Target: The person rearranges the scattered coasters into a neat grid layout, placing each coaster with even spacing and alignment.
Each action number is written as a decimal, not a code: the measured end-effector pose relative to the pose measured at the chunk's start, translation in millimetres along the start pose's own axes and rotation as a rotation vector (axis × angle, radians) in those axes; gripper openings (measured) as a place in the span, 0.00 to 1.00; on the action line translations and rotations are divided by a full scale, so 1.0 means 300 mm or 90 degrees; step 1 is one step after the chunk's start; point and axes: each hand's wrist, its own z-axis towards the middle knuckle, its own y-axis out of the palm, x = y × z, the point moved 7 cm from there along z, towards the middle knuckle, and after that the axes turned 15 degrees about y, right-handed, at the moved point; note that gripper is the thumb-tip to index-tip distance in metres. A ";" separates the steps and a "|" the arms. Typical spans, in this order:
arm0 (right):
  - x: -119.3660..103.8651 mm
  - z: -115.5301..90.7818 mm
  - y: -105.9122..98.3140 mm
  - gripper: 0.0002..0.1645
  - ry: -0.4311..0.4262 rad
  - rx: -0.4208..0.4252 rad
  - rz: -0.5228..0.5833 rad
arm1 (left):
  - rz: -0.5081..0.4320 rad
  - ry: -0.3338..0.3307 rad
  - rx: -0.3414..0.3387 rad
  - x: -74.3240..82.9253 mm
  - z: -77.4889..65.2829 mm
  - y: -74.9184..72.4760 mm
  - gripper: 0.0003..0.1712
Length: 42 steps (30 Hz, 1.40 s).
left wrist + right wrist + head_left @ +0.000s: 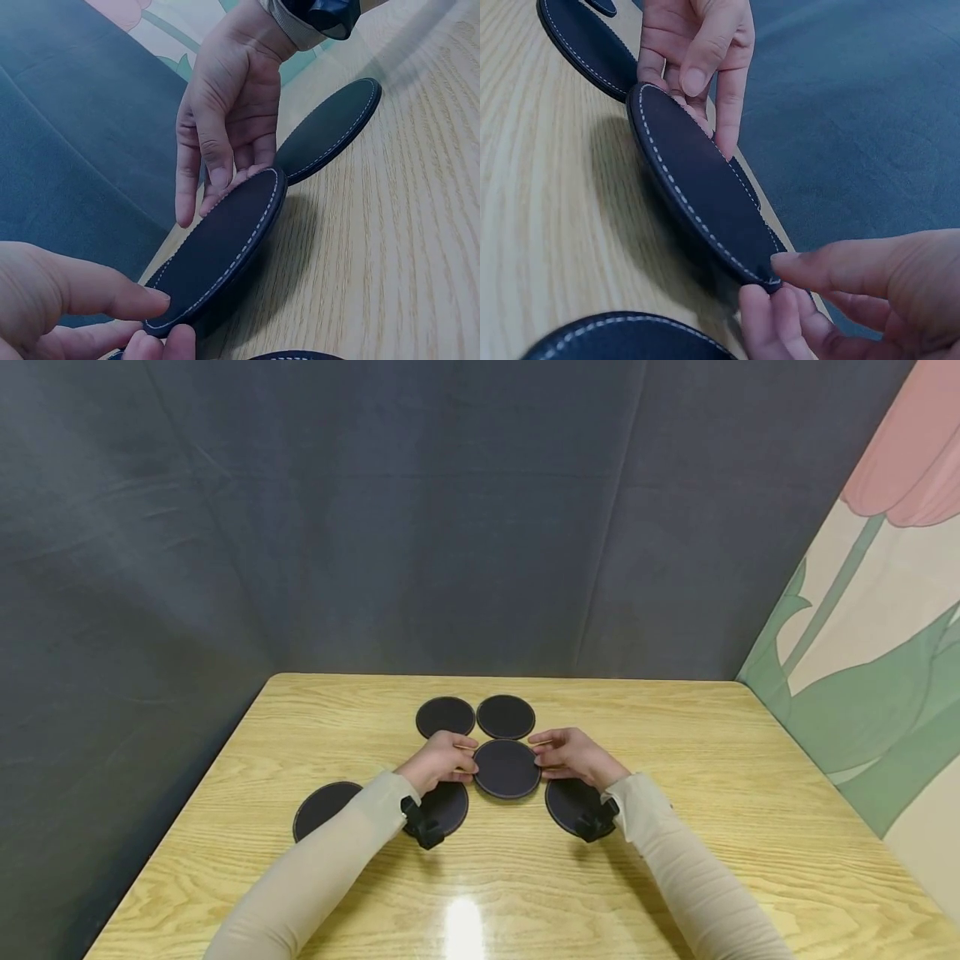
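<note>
Both hands hold a round black coaster (pixel 507 769) with pale stitching round its rim, one at each side. My left hand (pixel 441 758) pinches its left edge, thumb on top and fingers below, as the left wrist view shows. On the opposite edge my right hand (pixel 579 757) pinches it likewise, thumb (pixel 817 266) on the upper face. A shadow lies under the coaster, which is raised off the wooden table (pixel 495 877). Beneath my left wrist is another black coaster (pixel 452 810), partly hidden. One more coaster (pixel 564 802) lies under my right hand, partly covered.
Two black coasters, one at the back left (pixel 446 717) and one at the back right (pixel 506 717), lie side by side beyond the hands. A further coaster (pixel 321 808) lies at the left, partly behind the left sleeve. A dark curtain (pixel 450 527) hangs behind the table.
</note>
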 end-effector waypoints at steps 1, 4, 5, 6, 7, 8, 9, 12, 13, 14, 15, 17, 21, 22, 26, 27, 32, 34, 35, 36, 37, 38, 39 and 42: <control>0.000 0.001 -0.002 0.31 0.000 0.005 0.003 | 0.000 0.000 0.001 0.000 0.000 -0.001 0.31; -0.005 -0.003 -0.005 0.31 -0.005 0.013 -0.004 | -0.002 0.005 0.003 0.004 0.002 -0.004 0.30; -0.007 -0.004 -0.006 0.31 -0.003 0.015 -0.002 | -0.003 0.008 0.004 0.005 0.003 -0.005 0.30; -0.010 -0.007 -0.006 0.31 -0.004 0.014 -0.002 | -0.005 0.011 0.006 0.007 0.004 -0.007 0.30; -0.012 -0.010 -0.007 0.31 -0.006 0.013 -0.002 | -0.008 0.012 0.008 0.009 0.005 -0.009 0.30; -0.015 -0.012 -0.007 0.31 -0.008 0.011 -0.004 | -0.010 0.015 0.010 0.012 0.007 -0.011 0.30; -0.017 -0.014 -0.008 0.31 -0.011 0.009 -0.003 | -0.011 0.018 0.012 0.015 0.009 -0.013 0.30; -0.022 -0.018 -0.011 0.30 -0.021 0.003 0.000 | -0.015 0.025 0.020 0.027 0.016 -0.019 0.30; -0.024 -0.018 -0.012 0.29 -0.027 0.002 0.000 | -0.016 0.027 0.022 0.031 0.018 -0.020 0.30; -0.026 -0.019 -0.014 0.29 -0.032 0.001 0.002 | -0.016 0.030 0.024 0.035 0.020 -0.022 0.30; -0.028 -0.019 -0.015 0.29 -0.036 0.000 0.005 | -0.016 0.030 0.026 0.039 0.022 -0.023 0.29; -0.032 -0.021 -0.017 0.28 -0.040 0.001 0.015 | -0.019 0.031 0.029 0.044 0.027 -0.025 0.29; -0.044 -0.028 -0.021 0.26 -0.044 0.012 0.035 | -0.035 0.034 0.032 0.050 0.033 -0.028 0.30; -0.047 -0.030 -0.022 0.26 -0.044 0.015 0.040 | -0.042 0.036 0.034 0.051 0.035 -0.028 0.30; -0.062 -0.037 -0.028 0.25 -0.061 0.030 0.041 | -0.063 0.044 0.041 0.060 0.038 -0.031 0.29; -0.065 -0.038 -0.029 0.25 -0.066 0.032 0.039 | -0.065 0.048 0.043 0.064 0.039 -0.031 0.29; -0.075 -0.042 -0.042 0.27 -0.086 0.048 0.026 | -0.061 0.049 0.060 0.083 0.048 -0.036 0.28; -0.077 -0.045 -0.050 0.28 -0.092 0.056 0.017 | -0.063 0.048 0.064 0.092 0.053 -0.036 0.28; -0.079 -0.047 -0.055 0.28 -0.094 0.063 0.014 | -0.064 0.050 0.065 0.096 0.057 -0.036 0.28; -0.081 -0.049 -0.061 0.28 -0.095 0.070 0.013 | -0.067 0.052 0.064 0.102 0.060 -0.034 0.29; -0.083 -0.053 -0.066 0.28 -0.098 0.072 0.011 | -0.072 0.051 0.065 0.107 0.063 -0.032 0.29; -0.085 -0.057 -0.070 0.28 -0.102 0.070 0.016 | -0.076 0.053 0.065 0.112 0.066 -0.029 0.29; -0.088 -0.061 -0.076 0.28 -0.104 0.072 0.016 | -0.081 0.054 0.064 0.117 0.070 -0.025 0.29; -0.092 -0.071 -0.094 0.29 -0.107 0.067 0.052 | -0.091 0.058 0.065 0.135 0.082 -0.014 0.29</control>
